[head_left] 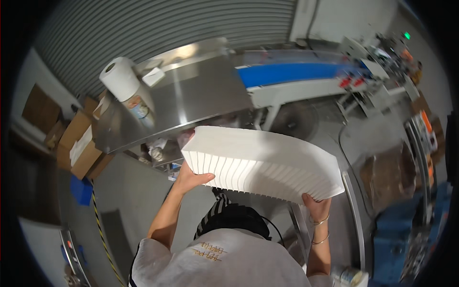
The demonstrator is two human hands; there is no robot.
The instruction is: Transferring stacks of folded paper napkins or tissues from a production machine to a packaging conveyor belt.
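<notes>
At the dial's centre, the left grip (189, 178) and right grip (317, 206) pinch a white stack (260, 167) by its ends, both partly hidden behind it; steel counter (203, 98) at eleven o'clock, part-blurred belt (287, 73) at one.

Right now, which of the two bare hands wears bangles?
The right hand, gripping the right end of the long, white, ridged stack: metallic bangles circle its wrist; the left hand has none.

The white stack (267, 160) looked like matt paper, finely ridged along its near side. The table (210, 98) at far left was smooth, glossy metal; the far-right belt (296, 72) seemed smooth plastic. The far shutter (167, 28) was ribbed; the left box (92, 155), matt cardboard.
</notes>
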